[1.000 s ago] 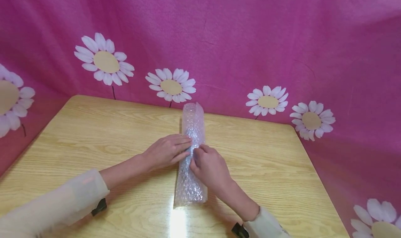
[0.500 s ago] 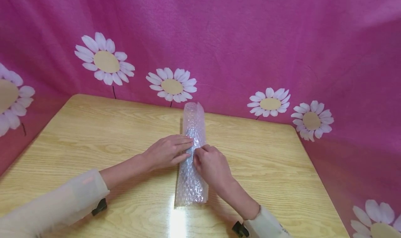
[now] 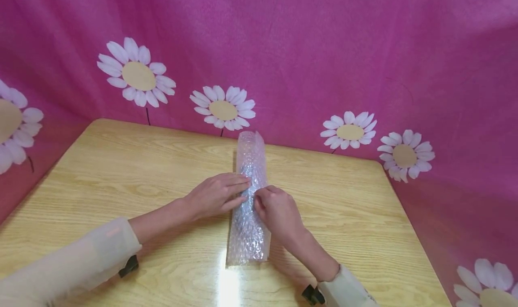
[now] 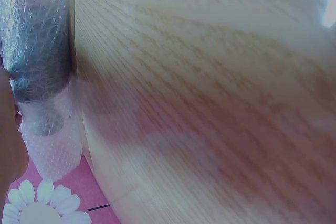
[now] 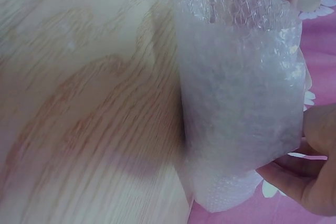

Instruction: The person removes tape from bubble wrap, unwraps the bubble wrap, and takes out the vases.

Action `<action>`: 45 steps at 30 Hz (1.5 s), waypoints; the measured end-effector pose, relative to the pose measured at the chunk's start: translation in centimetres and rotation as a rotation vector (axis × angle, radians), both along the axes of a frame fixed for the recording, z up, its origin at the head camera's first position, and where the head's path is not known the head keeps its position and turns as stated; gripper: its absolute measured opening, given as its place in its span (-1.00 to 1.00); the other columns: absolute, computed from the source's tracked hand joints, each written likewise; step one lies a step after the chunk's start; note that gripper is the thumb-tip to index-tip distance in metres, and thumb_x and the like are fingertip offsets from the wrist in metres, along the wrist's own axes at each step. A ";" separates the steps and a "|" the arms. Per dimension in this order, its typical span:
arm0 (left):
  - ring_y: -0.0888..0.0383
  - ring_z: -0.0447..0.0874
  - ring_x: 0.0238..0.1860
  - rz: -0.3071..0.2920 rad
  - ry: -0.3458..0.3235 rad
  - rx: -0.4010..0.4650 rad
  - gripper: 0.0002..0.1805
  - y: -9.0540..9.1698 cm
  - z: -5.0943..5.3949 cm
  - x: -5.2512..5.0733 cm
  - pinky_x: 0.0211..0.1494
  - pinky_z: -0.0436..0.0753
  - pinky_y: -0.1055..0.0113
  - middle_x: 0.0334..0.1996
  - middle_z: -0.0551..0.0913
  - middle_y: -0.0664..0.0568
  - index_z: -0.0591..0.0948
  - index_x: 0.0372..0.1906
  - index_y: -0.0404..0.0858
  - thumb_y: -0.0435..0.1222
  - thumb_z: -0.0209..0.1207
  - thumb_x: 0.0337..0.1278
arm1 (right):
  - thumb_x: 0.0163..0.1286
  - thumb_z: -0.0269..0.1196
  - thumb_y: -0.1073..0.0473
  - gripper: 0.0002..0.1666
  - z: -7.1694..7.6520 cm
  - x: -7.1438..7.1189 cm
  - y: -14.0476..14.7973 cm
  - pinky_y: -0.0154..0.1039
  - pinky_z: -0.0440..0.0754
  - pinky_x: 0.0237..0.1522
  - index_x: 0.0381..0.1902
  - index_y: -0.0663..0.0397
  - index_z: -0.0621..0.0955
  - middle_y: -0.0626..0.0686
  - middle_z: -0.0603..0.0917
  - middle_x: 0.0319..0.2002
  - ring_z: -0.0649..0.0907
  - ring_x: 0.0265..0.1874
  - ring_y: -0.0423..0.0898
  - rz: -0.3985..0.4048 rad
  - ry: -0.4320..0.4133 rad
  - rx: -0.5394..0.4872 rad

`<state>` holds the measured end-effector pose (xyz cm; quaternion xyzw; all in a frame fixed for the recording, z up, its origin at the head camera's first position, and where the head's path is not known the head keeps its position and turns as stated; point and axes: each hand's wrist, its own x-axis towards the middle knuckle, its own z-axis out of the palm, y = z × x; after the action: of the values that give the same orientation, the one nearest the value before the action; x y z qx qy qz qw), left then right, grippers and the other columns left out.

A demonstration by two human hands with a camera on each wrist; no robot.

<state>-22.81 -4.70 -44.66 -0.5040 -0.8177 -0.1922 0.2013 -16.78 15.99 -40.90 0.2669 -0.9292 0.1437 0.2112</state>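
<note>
A long roll of clear bubble wrap (image 3: 247,235) lies lengthwise on the wooden table, its far end near the back edge. Something dark inside shows through the wrap (image 4: 42,51) in the left wrist view. With nearly straight fingers, the left hand (image 3: 216,193) rests on the roll from the left side. From the right, the right hand (image 3: 280,211) pinches the wrap around mid-length, fingers curled. The right wrist view shows the hollow near end of the roll (image 5: 241,87) and the right hand (image 5: 315,166) pinching the wrap's edge between thumb and fingers.
The wooden table (image 3: 344,199) extends on both sides of the roll. A pink cloth with white daisies (image 3: 283,51) hangs behind and beside it. Bright light reflects off the table's front part. Dark bands sit under both sleeve cuffs.
The right hand has shifted slightly to the right across the roll, its fingertips now a little farther from the left hand. The left hand has stayed in place.
</note>
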 end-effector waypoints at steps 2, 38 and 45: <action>-0.06 0.54 0.25 0.002 -0.005 0.004 -0.53 0.0 -0.1 0.0 0.34 0.45 0.10 0.19 0.60 -0.14 0.62 0.19 -0.36 -0.17 0.25 0.29 | 0.18 0.36 0.38 -0.95 0.0 -0.1 0.1 -0.23 0.70 -0.45 -0.44 0.16 0.71 0.03 0.69 -0.49 0.67 -0.52 -0.10 -0.003 0.005 -0.004; -0.07 0.57 0.22 -0.017 -0.009 0.022 -0.54 -0.4 -0.3 0.0 0.33 0.47 0.09 0.17 0.62 -0.17 0.64 0.16 -0.39 -0.19 0.26 0.27 | 0.36 0.26 0.15 -0.86 -1.0 -0.2 0.9 0.02 0.58 0.16 -0.41 0.02 0.58 0.24 0.63 0.15 0.61 0.14 0.12 -0.045 -0.275 -0.242; -0.06 0.57 0.21 -0.007 -0.021 0.013 -0.55 -0.3 -0.1 0.0 0.31 0.49 0.09 0.17 0.63 -0.15 0.64 0.16 -0.38 -0.18 0.26 0.28 | 0.54 0.08 -0.07 -0.60 -0.7 -1.3 1.1 -0.08 0.67 -0.16 -0.10 0.14 0.66 0.08 0.71 -0.09 0.66 -0.17 -0.04 -0.053 -0.357 -0.329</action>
<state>-22.77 -4.98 -44.75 -0.5036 -0.8166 -0.2034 0.1953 -18.03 17.08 -41.60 0.1748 -0.9226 0.3325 0.0878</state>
